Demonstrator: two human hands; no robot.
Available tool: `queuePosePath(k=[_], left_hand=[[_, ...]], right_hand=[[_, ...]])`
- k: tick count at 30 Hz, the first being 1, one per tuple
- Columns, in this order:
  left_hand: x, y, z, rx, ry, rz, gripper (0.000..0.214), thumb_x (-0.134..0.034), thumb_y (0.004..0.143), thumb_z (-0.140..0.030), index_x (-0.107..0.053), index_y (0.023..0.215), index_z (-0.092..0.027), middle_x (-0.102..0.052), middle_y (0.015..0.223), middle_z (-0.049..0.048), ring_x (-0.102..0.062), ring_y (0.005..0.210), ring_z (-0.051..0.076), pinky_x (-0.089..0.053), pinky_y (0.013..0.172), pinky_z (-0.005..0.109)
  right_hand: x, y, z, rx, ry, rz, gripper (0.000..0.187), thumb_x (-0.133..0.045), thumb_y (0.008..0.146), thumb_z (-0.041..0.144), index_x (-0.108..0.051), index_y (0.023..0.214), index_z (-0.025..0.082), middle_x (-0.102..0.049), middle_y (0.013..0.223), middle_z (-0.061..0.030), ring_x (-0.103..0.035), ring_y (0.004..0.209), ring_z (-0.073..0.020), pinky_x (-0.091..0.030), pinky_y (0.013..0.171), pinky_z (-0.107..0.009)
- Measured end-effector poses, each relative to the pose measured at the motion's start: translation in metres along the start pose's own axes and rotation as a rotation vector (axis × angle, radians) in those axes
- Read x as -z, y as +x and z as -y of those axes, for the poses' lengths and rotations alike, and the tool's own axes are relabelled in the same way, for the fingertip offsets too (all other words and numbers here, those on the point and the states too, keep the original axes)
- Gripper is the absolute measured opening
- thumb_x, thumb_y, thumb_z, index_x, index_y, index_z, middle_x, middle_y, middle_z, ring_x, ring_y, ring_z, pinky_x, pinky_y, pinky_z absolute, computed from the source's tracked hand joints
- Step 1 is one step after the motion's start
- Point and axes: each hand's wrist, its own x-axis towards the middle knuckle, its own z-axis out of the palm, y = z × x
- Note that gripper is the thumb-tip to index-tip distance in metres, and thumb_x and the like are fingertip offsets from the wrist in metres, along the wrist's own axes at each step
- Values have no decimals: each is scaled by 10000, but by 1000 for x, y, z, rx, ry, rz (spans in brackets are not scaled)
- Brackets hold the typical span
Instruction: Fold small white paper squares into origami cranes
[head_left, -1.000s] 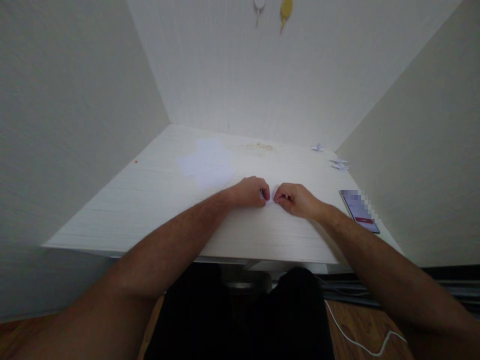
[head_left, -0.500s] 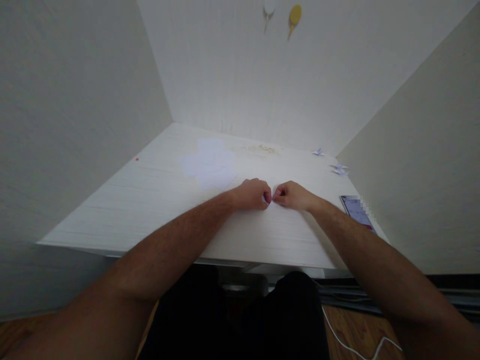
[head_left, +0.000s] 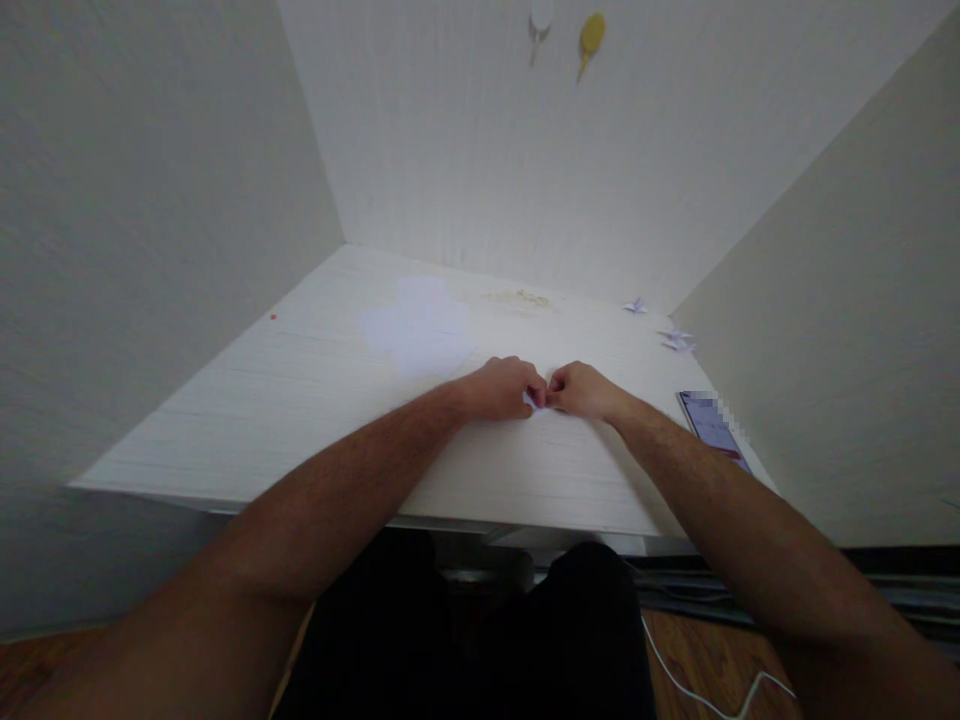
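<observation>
I am seeing dim, soft light. The table (head_left: 562, 470) is looking brightest, the floor (head_left: 712, 640) is looking dark, and far paper shapes (head_left: 678, 345), maybe birds, are looking fuzzy.

**Nothing legible**

The only marks resembling print are on the phone screen (head_left: 705, 420) at the right. They are too small and blurred to make out, and pixelation hides part of it along the far end and right edge.
</observation>
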Motion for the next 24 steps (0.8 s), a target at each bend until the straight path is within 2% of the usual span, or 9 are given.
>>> queuePosePath(k=[6,13,24], left_hand=[[-1,2,2,10,14,-1,212,-647,686,-160,-777,823,-257,-737,954,34,-640,947,212,-435,891,345],[-2,3,0,-5,45,-15,176,-598,798,-276,-764,836,-232,-733,942,51,-639,934,215,-430,849,342],[-8,8,-5,72,52,-67,154,-625,755,-294,-754,796,-221,-731,898,33,-637,884,194,-432,799,314]], right_hand=[[-3,1,-3,-22,21,-29,138,-750,702,289,-690,698,165,-689,681,-22,-584,619,-128,-386,545,-225],[-6,2,-13,-2,84,-55,125,-743,671,258,-650,684,175,-660,666,4,-571,624,-118,-375,549,-226],[-9,8,-17,-14,127,-19,140,-736,661,275,-637,697,181,-622,631,29,-523,581,-100,-363,546,-223]])
